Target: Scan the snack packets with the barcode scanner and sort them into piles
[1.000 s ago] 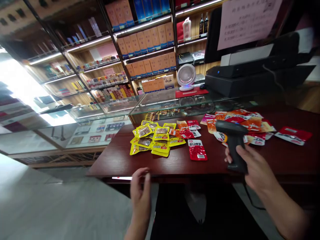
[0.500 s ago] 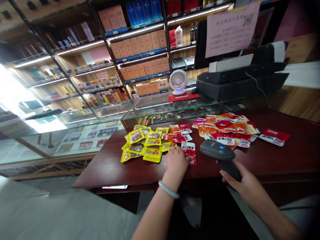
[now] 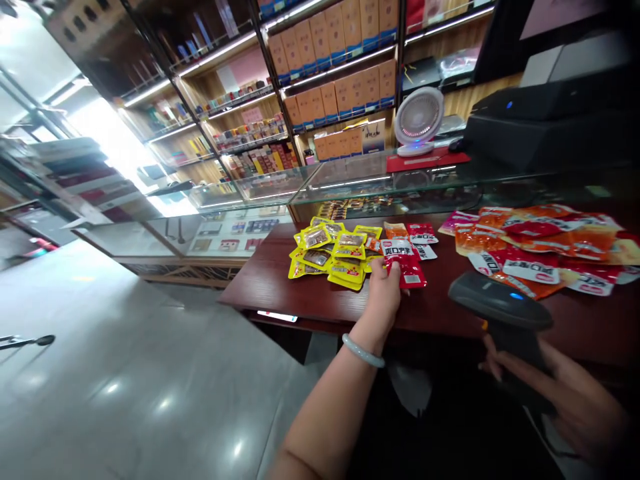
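Note:
My left hand (image 3: pixel 384 288), with a pale bangle (image 3: pixel 363 351) at the wrist, pinches the near side of a red and white snack packet (image 3: pixel 404 264). Just left of it lies a pile of yellow snack packets (image 3: pixel 320 259). Behind the held packet are a few small red and orange packets (image 3: pixel 423 233). My right hand (image 3: pixel 560 387) is wrapped round the handle of a black barcode scanner (image 3: pixel 500 303), whose head points left and shows a blue light. Beyond the scanner spreads a heap of orange and red packets (image 3: pixel 545 240).
The dark red wooden desk (image 3: pixel 270 287) meets a glass display counter (image 3: pixel 345 190) at the back. A white fan (image 3: pixel 419 120) stands on the glass, left of a black machine (image 3: pixel 550 127). Shelves of orange boxes (image 3: pixel 345 97) line the wall. Grey floor (image 3: pixel 150 373) lies to the left.
The view has swung left and down. My left hand has taken hold of the red and white packet and tilted it up beside the yellow pile. The scanner stays in my right hand.

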The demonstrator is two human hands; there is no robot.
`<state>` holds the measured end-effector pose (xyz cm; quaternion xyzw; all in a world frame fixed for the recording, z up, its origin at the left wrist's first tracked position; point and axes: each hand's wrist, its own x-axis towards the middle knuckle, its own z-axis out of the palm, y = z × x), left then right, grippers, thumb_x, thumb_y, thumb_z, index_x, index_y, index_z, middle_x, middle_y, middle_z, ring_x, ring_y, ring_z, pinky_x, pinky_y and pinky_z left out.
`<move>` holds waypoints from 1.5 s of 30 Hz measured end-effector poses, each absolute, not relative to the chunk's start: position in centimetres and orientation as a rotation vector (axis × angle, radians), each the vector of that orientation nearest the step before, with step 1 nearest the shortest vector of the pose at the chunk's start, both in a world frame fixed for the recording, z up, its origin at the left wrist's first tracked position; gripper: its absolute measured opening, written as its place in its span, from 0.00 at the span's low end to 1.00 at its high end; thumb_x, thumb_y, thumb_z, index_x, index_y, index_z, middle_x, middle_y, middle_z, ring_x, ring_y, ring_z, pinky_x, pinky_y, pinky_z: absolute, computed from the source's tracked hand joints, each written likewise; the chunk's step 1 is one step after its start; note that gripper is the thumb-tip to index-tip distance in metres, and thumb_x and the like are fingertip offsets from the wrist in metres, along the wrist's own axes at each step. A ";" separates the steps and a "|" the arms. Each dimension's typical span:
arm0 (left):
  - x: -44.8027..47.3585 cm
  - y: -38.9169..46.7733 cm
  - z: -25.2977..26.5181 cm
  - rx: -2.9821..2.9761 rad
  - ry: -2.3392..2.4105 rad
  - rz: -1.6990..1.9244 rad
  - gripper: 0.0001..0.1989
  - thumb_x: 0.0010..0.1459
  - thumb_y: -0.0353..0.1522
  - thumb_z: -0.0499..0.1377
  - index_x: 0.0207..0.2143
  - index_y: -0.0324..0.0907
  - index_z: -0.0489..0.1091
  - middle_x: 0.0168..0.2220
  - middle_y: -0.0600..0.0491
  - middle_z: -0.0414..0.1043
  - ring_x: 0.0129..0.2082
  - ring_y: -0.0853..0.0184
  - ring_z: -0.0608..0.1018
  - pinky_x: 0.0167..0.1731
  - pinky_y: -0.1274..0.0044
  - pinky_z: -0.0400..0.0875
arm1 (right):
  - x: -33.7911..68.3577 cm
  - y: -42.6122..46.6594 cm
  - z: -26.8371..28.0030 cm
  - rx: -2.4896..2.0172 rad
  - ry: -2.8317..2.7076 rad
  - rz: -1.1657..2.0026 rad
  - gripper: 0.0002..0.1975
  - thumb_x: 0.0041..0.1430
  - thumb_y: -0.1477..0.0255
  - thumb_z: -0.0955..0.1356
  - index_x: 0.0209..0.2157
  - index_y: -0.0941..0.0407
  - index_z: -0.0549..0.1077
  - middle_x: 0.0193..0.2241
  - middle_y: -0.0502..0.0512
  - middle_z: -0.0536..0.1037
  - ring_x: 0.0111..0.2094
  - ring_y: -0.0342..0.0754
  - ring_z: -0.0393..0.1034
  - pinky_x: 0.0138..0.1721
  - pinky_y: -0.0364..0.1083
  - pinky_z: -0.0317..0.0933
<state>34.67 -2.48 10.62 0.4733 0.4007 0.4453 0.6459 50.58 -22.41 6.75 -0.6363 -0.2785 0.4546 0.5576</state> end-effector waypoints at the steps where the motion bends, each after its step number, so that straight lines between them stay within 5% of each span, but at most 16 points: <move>1: 34.5 -2.5 10.6 1.032 0.874 1.009 0.20 0.56 0.45 0.61 0.44 0.46 0.58 0.28 0.59 0.67 0.18 0.76 0.68 0.20 0.83 0.59 | 50.3 -22.3 6.7 -1.479 -0.660 1.090 0.14 0.45 0.57 0.76 0.34 0.46 0.81 0.29 0.56 0.81 0.34 0.62 0.77 0.34 0.51 0.75; 8: 32.8 -2.8 10.3 1.082 0.815 1.075 0.25 0.54 0.46 0.63 0.47 0.45 0.58 0.26 0.61 0.68 0.16 0.76 0.71 0.14 0.86 0.57 | 47.5 -21.9 8.3 -1.430 -0.761 1.136 0.17 0.49 0.57 0.75 0.38 0.49 0.77 0.29 0.54 0.83 0.40 0.62 0.79 0.46 0.52 0.72; 12: 32.3 -2.7 9.8 1.113 0.808 1.130 0.26 0.54 0.47 0.63 0.47 0.45 0.58 0.25 0.62 0.67 0.17 0.75 0.72 0.14 0.86 0.61 | 45.8 -21.4 8.9 -1.498 -0.847 0.997 0.18 0.49 0.58 0.75 0.38 0.53 0.75 0.19 0.48 0.75 0.27 0.54 0.75 0.38 0.52 0.72; 16: 32.1 -2.8 9.9 1.117 0.791 1.141 0.25 0.54 0.46 0.63 0.46 0.45 0.58 0.25 0.62 0.67 0.17 0.75 0.72 0.14 0.86 0.63 | 45.0 -21.1 8.6 -1.535 -0.887 0.935 0.14 0.53 0.59 0.73 0.36 0.54 0.74 0.19 0.45 0.72 0.19 0.45 0.64 0.23 0.44 0.62; 25: 32.1 -2.9 10.2 1.167 0.927 1.149 0.21 0.55 0.43 0.62 0.48 0.44 0.64 0.29 0.59 0.66 0.18 0.78 0.68 0.14 0.85 0.65 | 44.0 -20.4 8.8 -1.459 -0.887 0.986 0.15 0.53 0.59 0.72 0.35 0.55 0.71 0.19 0.42 0.67 0.18 0.42 0.58 0.22 0.42 0.56; 31: 32.0 -1.5 10.7 1.279 0.951 1.117 0.21 0.56 0.46 0.60 0.46 0.45 0.60 0.21 0.64 0.64 0.10 0.78 0.64 0.10 0.85 0.56 | 45.2 -20.3 9.8 -1.448 -0.897 1.009 0.18 0.53 0.58 0.73 0.39 0.54 0.70 0.24 0.45 0.69 0.21 0.43 0.61 0.23 0.43 0.58; 35: 32.5 2.5 12.5 1.450 1.063 1.061 0.15 0.58 0.42 0.59 0.41 0.45 0.59 0.20 0.64 0.66 0.09 0.74 0.67 0.11 0.82 0.59 | 47.3 -19.7 11.3 -1.385 -0.915 1.051 0.21 0.55 0.55 0.72 0.43 0.55 0.68 0.28 0.47 0.69 0.21 0.42 0.62 0.24 0.44 0.63; 41: 32.9 9.1 14.8 1.732 1.494 0.900 0.10 0.62 0.35 0.55 0.44 0.42 0.61 0.29 0.54 0.73 0.18 0.67 0.76 0.20 0.76 0.68 | 50.9 -17.3 12.8 -1.253 -0.797 1.147 0.25 0.57 0.56 0.72 0.50 0.54 0.65 0.31 0.46 0.68 0.21 0.40 0.64 0.31 0.49 0.72; 45: 32.2 10.3 16.2 2.197 1.888 0.613 0.16 0.59 0.36 0.58 0.47 0.38 0.64 0.44 0.39 0.75 0.41 0.54 0.80 0.39 0.68 0.71 | 52.5 -15.8 13.3 -1.200 -0.730 1.160 0.24 0.56 0.57 0.73 0.48 0.54 0.66 0.29 0.43 0.67 0.20 0.39 0.61 0.30 0.50 0.73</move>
